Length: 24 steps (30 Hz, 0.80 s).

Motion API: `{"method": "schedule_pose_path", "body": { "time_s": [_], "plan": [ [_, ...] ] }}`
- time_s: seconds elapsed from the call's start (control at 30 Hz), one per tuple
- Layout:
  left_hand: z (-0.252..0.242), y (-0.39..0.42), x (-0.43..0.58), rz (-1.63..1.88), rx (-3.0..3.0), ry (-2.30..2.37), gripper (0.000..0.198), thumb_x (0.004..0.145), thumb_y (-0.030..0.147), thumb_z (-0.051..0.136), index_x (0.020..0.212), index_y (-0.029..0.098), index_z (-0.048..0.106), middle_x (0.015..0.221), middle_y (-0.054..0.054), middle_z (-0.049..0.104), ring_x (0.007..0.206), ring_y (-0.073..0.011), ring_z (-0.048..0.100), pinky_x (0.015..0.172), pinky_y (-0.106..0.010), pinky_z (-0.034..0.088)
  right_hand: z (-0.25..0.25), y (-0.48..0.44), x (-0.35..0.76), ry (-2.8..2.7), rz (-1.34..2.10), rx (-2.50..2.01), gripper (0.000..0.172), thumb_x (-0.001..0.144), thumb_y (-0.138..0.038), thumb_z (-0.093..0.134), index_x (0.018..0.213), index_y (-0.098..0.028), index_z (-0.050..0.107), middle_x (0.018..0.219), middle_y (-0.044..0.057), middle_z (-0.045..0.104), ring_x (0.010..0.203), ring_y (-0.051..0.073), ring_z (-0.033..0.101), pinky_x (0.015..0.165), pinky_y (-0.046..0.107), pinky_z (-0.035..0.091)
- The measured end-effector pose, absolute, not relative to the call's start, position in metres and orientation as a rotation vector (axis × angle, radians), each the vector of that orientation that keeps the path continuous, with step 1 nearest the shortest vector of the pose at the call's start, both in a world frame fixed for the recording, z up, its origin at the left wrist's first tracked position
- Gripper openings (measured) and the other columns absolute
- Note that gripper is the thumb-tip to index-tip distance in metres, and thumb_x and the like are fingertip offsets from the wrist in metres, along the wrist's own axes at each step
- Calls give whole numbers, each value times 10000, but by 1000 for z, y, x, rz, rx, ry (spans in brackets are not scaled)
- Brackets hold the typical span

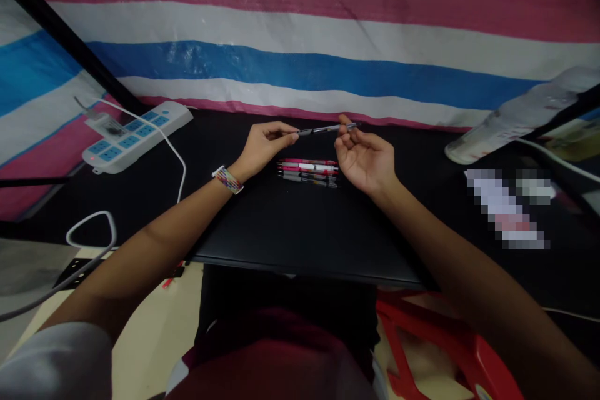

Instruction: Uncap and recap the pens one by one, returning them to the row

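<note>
A dark pen with a clear barrel [323,129] is held level above the black table between my two hands. My left hand [270,145] pinches its left end between thumb and fingertips. At the other end, my right hand [366,156] has its palm turned up, with fingers closed lightly around the pen. Just below, several pens [308,168] lie side by side on the table, red and white ones at the top and darker ones toward me. The fingers of my right hand are close to their right ends.
On the left stands a white power strip [140,136] with blue sockets, a plugged-in adapter and a white cable [177,156]. A translucent bottle-like object [506,119] leans at the right, near a blurred-out packet [506,209]. The striped sheet [300,69] borders the table's back edge.
</note>
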<state>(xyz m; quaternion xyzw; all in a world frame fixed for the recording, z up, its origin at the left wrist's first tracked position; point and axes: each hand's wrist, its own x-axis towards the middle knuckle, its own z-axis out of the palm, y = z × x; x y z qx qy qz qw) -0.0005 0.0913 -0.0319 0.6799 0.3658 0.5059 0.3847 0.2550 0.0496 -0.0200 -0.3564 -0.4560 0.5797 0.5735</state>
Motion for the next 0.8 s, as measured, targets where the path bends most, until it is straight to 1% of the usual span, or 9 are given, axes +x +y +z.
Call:
{"method": "schedule_pose_path", "body": {
  "time_s": [0.07,0.17,0.33,0.4,0.47,0.53,0.6,0.67,0.8],
  "plan": [
    [-32,92,-1,1307,1730,924,247,863,397,877,980,181,852,842,-60,803,762,-171,717,754,-324,588,-20,50,256,-1038,1382,-826,309,887,-397,719,1165,-264,750,1026,56,783,1016,238,760,940,414,677],
    [-30,93,-2,1324,1744,933,262,897,453,860,911,192,833,801,-53,785,747,-167,707,746,-321,588,-22,51,255,-1065,1364,-870,318,855,-390,792,1152,-284,754,967,32,762,903,206,739,899,387,668],
    [-30,94,-3,1314,1778,935,395,982,546,770,822,186,797,783,-70,774,732,-162,706,722,-308,579,-26,52,254,-1146,1214,-897,274,831,-433,901,1031,-275,801,880,13,717,730,151,661,795,363,646],
    [-31,94,-4,1292,1778,923,349,975,522,782,886,185,810,810,-70,778,748,-165,713,735,-309,580,-27,52,254,-1170,1169,-913,260,825,-453,914,973,-263,816,849,18,716,695,147,644,756,360,640],
    [-31,94,-5,1262,1787,926,274,922,453,841,1000,191,823,848,-61,784,771,-171,716,753,-312,578,-30,54,256,-1200,1123,-959,231,828,-445,906,927,-254,823,824,27,724,671,152,633,701,354,624],
    [-31,93,-6,1217,1836,951,258,868,383,877,1036,195,824,897,-58,796,807,-181,719,775,-317,574,-34,57,259,-1261,1057,-1041,193,836,-425,882,876,-246,822,795,37,732,664,167,630,652,351,596],
    [-30,92,-7,1164,1918,988,195,862,353,863,966,193,824,923,-61,807,837,-192,721,798,-325,567,-38,60,262,-1372,945,-1127,149,838,-393,855,834,-248,822,782,44,741,690,190,640,669,367,583],
    [-29,91,-9,1110,2000,1022,159,894,355,823,896,196,821,919,-63,813,842,-198,717,811,-336,558,-41,61,264,-1509,806,-1181,88,829,-348,839,833,-260,829,807,49,755,725,210,646,734,403,582],
    [-30,91,-12,1028,2105,1054,160,914,361,792,862,214,829,907,-61,813,843,-212,718,810,-354,546,-43,59,267,-1735,622,-1207,49,827,-268,800,864,-277,831,881,56,747,770,236,635,828,462,562]
  ]
}}
